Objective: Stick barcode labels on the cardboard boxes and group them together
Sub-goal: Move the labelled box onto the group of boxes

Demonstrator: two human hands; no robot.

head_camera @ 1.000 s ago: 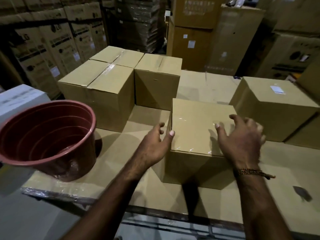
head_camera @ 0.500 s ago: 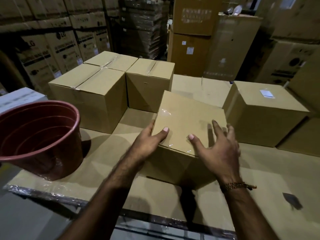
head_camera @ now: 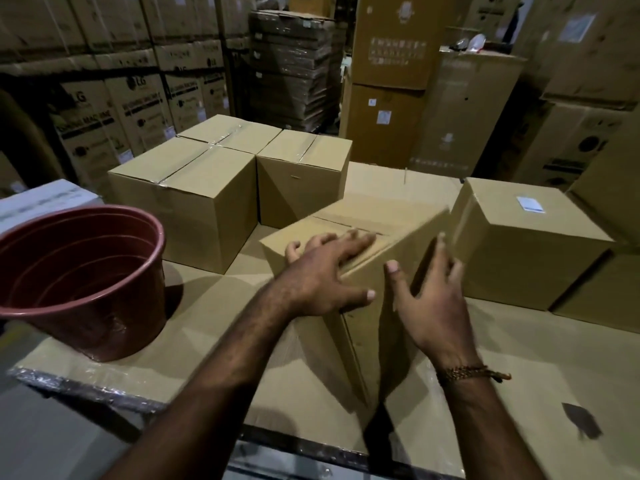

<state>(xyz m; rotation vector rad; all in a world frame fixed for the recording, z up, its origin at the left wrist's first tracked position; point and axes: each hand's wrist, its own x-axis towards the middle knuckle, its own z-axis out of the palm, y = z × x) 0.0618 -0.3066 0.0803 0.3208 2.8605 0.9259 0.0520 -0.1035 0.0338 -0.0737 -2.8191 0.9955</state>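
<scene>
A plain cardboard box [head_camera: 360, 233] stands tipped on an edge in the middle of the cardboard-covered work surface [head_camera: 214, 306]. My left hand [head_camera: 322, 275] lies flat on its upper face, fingers spread. My right hand [head_camera: 433, 303] is spread against the box's near right side. To the right sits a box [head_camera: 519, 258] with a white barcode label [head_camera: 530, 204] on top. Three unlabelled taped boxes [head_camera: 194, 188] stand grouped at the back left.
A reddish-brown plastic bucket [head_camera: 79, 278] stands at the left, near the surface's front edge. A white box [head_camera: 38, 199] lies behind it. Tall stacks of printed cartons [head_camera: 114, 109] and large brown cartons [head_camera: 391, 43] wall in the back. A dark scrap [head_camera: 581, 419] lies front right.
The middle box has been rolled over from flat onto an edge, its taped face turned away. My left hand moved from its left side onto the top; my right hand slid to the right side.
</scene>
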